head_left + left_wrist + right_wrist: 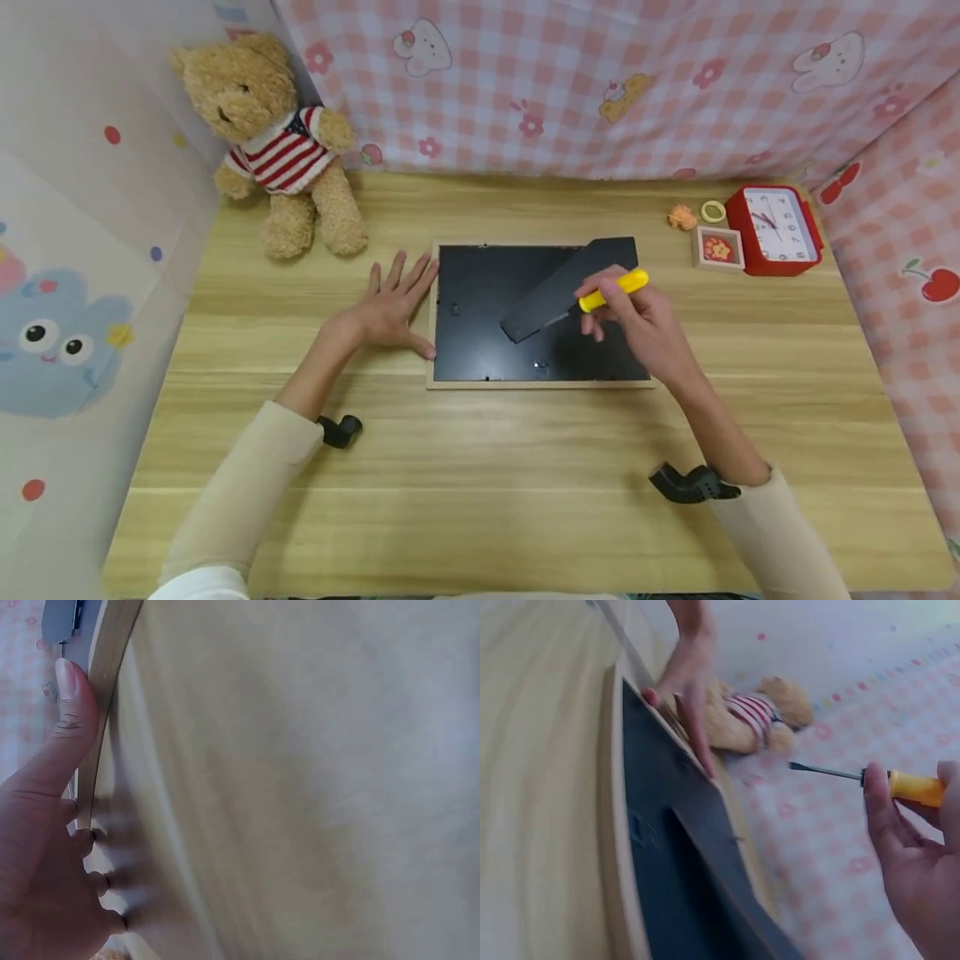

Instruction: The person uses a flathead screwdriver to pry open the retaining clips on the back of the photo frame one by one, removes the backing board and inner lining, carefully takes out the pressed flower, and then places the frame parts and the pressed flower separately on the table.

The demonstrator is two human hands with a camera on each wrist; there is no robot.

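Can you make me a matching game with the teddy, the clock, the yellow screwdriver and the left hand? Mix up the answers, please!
Things:
1. Teddy bear
2. Clock
3. Screwdriver
4. Left hand

Where or how:
A. Held in the right hand
B. Fingers spread, at the edge of the photo frame
C. Dressed in a striped top
D. Red, next to a small square box

Right pairs: 1-C, 2-D, 3-A, 4-B
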